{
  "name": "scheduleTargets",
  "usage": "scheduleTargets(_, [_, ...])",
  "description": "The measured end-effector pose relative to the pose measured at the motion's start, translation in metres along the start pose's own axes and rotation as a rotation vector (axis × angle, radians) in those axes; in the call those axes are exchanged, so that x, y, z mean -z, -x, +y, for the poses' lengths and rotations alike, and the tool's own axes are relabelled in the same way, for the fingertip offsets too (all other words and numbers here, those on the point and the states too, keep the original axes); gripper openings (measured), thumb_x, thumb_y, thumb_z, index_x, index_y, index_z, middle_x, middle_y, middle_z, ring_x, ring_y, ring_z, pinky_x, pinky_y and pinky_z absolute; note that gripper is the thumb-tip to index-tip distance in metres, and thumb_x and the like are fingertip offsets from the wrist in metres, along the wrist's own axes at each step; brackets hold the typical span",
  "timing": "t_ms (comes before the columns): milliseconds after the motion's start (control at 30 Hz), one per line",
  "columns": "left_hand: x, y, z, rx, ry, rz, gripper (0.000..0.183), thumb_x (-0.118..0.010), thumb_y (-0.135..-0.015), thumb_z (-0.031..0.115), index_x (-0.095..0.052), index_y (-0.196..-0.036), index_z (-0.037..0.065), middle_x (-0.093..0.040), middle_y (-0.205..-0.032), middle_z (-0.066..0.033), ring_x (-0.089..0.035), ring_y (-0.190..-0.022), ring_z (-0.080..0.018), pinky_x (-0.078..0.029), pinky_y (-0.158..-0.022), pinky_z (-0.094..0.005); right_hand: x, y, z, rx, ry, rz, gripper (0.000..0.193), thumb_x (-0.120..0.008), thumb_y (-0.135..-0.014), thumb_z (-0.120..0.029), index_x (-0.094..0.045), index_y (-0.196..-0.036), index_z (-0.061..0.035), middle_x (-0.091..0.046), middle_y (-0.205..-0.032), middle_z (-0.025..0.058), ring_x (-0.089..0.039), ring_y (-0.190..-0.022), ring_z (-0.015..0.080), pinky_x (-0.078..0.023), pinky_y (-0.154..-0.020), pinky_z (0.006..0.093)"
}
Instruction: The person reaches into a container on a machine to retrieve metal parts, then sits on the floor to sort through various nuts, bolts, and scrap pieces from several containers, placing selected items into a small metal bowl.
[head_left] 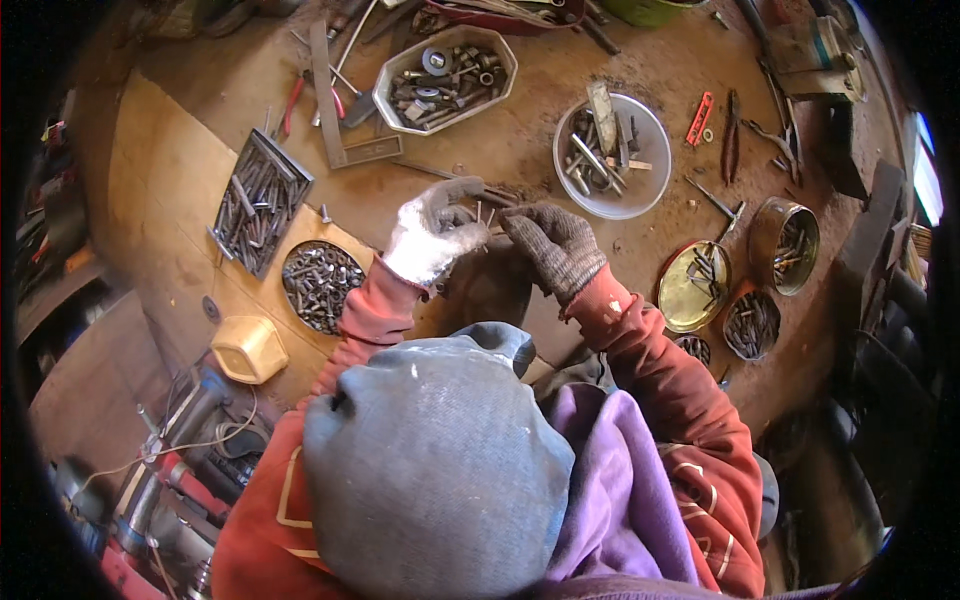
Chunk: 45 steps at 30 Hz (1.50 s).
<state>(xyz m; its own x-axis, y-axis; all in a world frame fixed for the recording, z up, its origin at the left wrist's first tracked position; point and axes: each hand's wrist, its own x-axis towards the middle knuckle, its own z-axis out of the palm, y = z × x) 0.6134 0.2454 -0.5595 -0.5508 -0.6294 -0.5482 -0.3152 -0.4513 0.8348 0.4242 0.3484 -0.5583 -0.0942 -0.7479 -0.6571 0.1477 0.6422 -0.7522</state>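
Observation:
My left hand, in a pale work glove, is curled closed with its palm side lit. Thin metal pins, perhaps nails or screws, stick out between its thumb and fingers. My right hand, in a knitted grey-brown glove, is just to the right. Its fingertips are pinched together close to the pins; whatever is between them is too small to make out. Left of my hands sits a round container of small bolts and nuts. Beyond it is a square metal tray heaped with long bolts.
An octagonal white bowl of hardware and a clear round tub stand at the back. Round tins of metal pieces sit on the right. Pliers, a metal square and a yellow plastic container lie around.

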Motion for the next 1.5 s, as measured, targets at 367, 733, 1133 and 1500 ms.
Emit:
scheduleTargets(367, [-0.013,-0.014,-0.012,0.007,0.024,0.037,0.042,-0.073,-0.084,0.005,-0.064,-0.124,-0.001,-0.071,-0.095,-0.0092,-0.065,-0.082,-0.0122,-0.053,-0.075,-0.0253,0.069,0.013,-0.003,0.268,0.228,0.139,0.016,-0.066,-0.092,-0.014,-0.066,-0.1,0.0006,-0.067,-0.079,0.0075,-0.06,-0.073,0.0137,-0.053,-0.068,0.0333])
scheduleTargets(733, [-0.013,-0.057,-0.02,-0.266,-0.322,-0.119,0.028,-0.071,-0.084,0.003,-0.069,-0.112,0.001,-0.07,-0.108,-0.0149,-0.069,-0.092,-0.0241,-0.057,-0.081,-0.0338,0.251,0.147,0.041,-0.177,0.97,0.398,0.033,-0.068,-0.092,-0.034,-0.063,-0.099,-0.0019,-0.067,-0.086,0.0171,-0.061,-0.074,0.0311,-0.049,-0.069,0.0411])
scheduleTargets(1133, [-0.08,-0.056,0.046,0.232,0.195,-0.258,0.026,-0.067,-0.094,0.026,-0.071,-0.108,0.004,-0.066,-0.076,0.0,-0.052,-0.051,-0.0038,-0.04,-0.044,-0.02,0.076,0.041,-0.048,-0.095,0.105,0.002,0.041,-0.06,-0.099,-0.039,-0.065,-0.11,0.0007,-0.065,-0.083,0.0056,-0.061,-0.068,0.0114,-0.05,-0.057,0.0282])
scheduleTargets(1500, [-0.028,-0.05,-0.012,0.108,1.079,-0.244,0.05,-0.067,-0.092,0.019,-0.052,-0.136,0.0,-0.062,-0.126,-0.0222,-0.064,-0.111,-0.0382,-0.055,-0.094,-0.0533,0.076,0.032,-0.046,-0.136,-0.007,-0.094,0.026,-0.062,-0.096,-0.023,-0.069,-0.112,-0.0048,-0.069,-0.078,0.0036,-0.06,-0.059,0.0103,-0.05,-0.049,0.027])
